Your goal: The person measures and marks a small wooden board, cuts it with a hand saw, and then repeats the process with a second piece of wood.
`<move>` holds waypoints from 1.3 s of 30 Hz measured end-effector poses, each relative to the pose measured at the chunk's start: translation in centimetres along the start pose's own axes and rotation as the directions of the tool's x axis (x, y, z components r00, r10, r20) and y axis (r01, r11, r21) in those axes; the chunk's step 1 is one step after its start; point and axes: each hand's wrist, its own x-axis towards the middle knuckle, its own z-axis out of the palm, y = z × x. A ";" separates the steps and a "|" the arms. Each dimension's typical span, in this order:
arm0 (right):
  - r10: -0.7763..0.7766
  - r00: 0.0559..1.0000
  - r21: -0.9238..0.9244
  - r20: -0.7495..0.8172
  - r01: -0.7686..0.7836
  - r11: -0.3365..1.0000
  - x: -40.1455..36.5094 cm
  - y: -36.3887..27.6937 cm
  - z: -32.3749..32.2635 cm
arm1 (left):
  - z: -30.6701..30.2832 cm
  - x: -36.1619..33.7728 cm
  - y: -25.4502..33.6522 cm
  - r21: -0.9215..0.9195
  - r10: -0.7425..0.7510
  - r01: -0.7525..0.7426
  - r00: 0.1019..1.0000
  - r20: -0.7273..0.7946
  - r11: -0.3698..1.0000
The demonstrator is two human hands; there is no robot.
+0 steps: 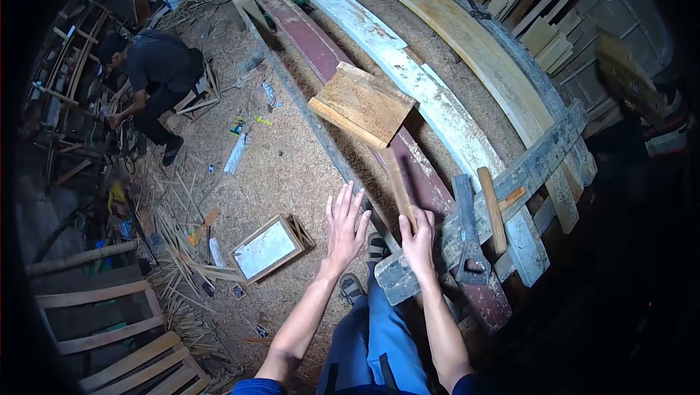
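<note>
The bench [485, 122] was made of long planks running away from the person, with gaps between them: a maroon plank [430, 165] towards the left edge, a worn white plank [408, 60] beside it and a yellowish plank [481, 52] further right. A grey crossboard [536, 165] lay over their near ends. Shavings covered the floor [292, 158], and loose boards [547, 38] leaned beyond the far right corner.

The right hand [418, 238] was closed around the near end of a wooden strip [397, 180], above the bench's near left corner. The strip pointed away, its far end just at the near side of a wooden box [364, 103], which sat tilted across the maroon plank. The left hand [346, 221] was flat with fingers spread wide by the bench's left edge; whether it touched the edge could not be told.

A handsaw [467, 220] lay across the crossboard near the right hand, its handle towards the near edge, with a wooden bar [492, 209] just to its right; both took up room at that end. On the floor left of the bench stood a white-topped box [270, 249]. Well apart, a co-worker [153, 74] crouched beside slatted wood.
</note>
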 end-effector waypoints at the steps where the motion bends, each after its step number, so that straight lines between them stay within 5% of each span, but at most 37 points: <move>1: 0.022 0.999 0.061 -0.029 -0.020 0.998 1.4 0.4 0.3 | 0.9 0.7 -0.3 0.030 -0.005 0.004 1.000 0.025 1.000; 8: -0.081 0.987 0.074 -0.138 0.091 0.993 17.0 4.9 3.0 | 7.5 9.8 -2.7 -0.035 -0.197 0.195 0.979 -0.046 0.980; 11: -0.182 0.975 -0.093 -0.129 0.171 0.981 23.0 6.7 4.8 | 9.8 14.3 -5.0 0.060 -0.203 0.205 0.978 -0.046 0.977; 16: -0.243 0.969 -0.078 -0.038 0.240 0.968 29.4 6.9 7.2 | 11.2 19.0 -6.4 0.245 -0.349 0.366 0.930 -0.112 0.898; 21: -0.252 0.962 -0.123 0.102 0.263 0.957 31.8 7.0 8.7 | 12.0 19.7 -7.1 0.180 -0.399 0.397 0.916 -0.025 0.900; 28: -0.235 0.963 -0.050 0.133 0.243 0.969 32.2 7.4 8.8 | 14.1 19.8 -7.6 -0.103 -0.374 0.363 0.918 -0.135 0.926; 39: -0.238 0.956 -0.076 0.169 0.253 0.964 32.5 7.5 8.1 | 14.4 20.2 -8.4 -0.150 -0.392 0.371 0.907 -0.154 0.917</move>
